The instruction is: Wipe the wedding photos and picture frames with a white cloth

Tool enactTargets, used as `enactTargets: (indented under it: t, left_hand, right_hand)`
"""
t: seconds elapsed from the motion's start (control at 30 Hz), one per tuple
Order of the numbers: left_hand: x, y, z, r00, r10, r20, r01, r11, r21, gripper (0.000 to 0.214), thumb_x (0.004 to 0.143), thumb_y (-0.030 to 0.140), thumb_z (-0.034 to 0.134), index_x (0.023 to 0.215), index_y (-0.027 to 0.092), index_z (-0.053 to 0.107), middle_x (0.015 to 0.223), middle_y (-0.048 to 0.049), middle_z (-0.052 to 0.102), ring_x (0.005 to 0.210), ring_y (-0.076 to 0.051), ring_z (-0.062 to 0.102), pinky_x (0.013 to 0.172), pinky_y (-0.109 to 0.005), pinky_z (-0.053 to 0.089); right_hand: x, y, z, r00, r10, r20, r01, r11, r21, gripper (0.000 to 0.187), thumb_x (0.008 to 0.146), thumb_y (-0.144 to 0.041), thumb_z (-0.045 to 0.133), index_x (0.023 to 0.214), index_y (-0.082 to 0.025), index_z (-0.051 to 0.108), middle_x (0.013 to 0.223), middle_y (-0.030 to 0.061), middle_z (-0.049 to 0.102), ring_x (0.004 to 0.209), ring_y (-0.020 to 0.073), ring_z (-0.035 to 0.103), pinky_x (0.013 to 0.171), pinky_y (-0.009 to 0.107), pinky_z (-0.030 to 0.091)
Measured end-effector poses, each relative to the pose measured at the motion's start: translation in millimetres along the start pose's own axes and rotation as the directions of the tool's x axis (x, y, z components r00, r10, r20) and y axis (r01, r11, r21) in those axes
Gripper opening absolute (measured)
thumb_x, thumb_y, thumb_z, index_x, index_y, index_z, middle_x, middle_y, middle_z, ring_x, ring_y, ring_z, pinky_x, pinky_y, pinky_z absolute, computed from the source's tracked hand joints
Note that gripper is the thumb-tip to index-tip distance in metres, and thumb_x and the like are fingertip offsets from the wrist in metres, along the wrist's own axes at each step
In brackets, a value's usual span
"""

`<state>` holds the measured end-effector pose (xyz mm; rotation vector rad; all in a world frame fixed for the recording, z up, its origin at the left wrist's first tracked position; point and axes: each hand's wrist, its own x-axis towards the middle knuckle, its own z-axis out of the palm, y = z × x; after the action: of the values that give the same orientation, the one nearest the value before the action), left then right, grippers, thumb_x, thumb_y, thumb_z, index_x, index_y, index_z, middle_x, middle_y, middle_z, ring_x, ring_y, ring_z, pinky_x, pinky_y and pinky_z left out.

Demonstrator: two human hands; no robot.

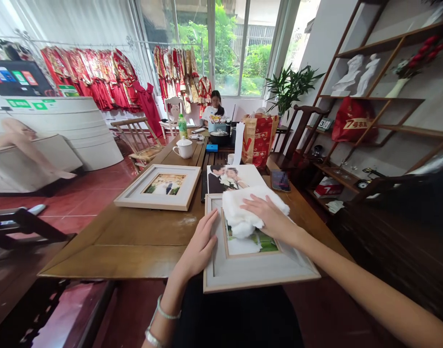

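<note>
A framed wedding photo with a pale wooden rim and a wide grey-white mat lies at the table's near edge, partly overhanging it. My left hand rests on its left rim, fingers stretched out and thumb apart. On the upper part of the frame, my right hand holds a bunched fluffy white cloth against the picture, fingers curved over it. The cloth hides much of the photo; a green patch and a white area show below. Another framed couple photo lies to the left, touched by neither hand.
Behind the frame lies a large couple print, with a phone at its right. A white teapot, a green-labelled bottle and a red-and-tan paper bag stand farther back. A person sits at the far end.
</note>
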<state>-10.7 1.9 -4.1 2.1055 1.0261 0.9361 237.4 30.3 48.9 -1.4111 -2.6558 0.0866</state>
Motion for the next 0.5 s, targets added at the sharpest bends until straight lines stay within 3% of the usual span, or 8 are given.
enactTargets:
  t: [0.1, 0.23, 0.5]
  left_hand:
    - [0.5, -3.4, 1.2, 1.000, 0.010, -0.007, -0.010, 1.000, 0.001, 0.055, 0.091, 0.017, 0.036, 0.144, 0.025, 0.024, 0.153, -0.0060, 0.022, 0.140, -0.024, 0.018, 0.116, -0.046, 0.014]
    - [1.3, -3.7, 1.7, 1.000, 0.019, -0.015, -0.019, 1.000, 0.003, 0.056, 0.091, 0.017, 0.035, 0.145, 0.025, 0.023, 0.153, -0.0067, 0.022, 0.140, -0.025, 0.018, 0.116, -0.048, 0.013]
    - [0.1, 0.3, 0.4, 1.000, -0.005, -0.006, 0.005, 1.000, -0.002, 0.055, 0.092, 0.020, 0.034, 0.145, 0.025, 0.022, 0.153, -0.0065, 0.022, 0.140, -0.024, 0.018, 0.116, -0.047, 0.013]
  right_hand:
    - [34.1, 0.5, 4.3, 0.980, -0.200, 0.003, 0.200, 0.980, 0.002, 0.066, 0.074, -0.002, 0.047, 0.137, -0.020, 0.042, 0.149, 0.0095, 0.033, 0.140, 0.0286, 0.018, 0.107, 0.062, 0.012]
    - [53.5, -8.7, 4.6, 0.957, -0.285, 0.042, 0.285, 0.958, 0.012, 0.062, 0.078, -0.004, 0.044, 0.138, -0.019, 0.039, 0.150, 0.0091, 0.030, 0.140, 0.0283, 0.014, 0.107, 0.064, 0.008]
    - [1.5, 7.5, 4.0, 0.998, -0.042, 0.038, 0.034, 0.980, 0.195, 0.075, 0.064, 0.003, 0.041, 0.135, -0.022, 0.045, 0.146, 0.0062, 0.038, 0.139, 0.0257, 0.021, 0.109, 0.061, 0.008]
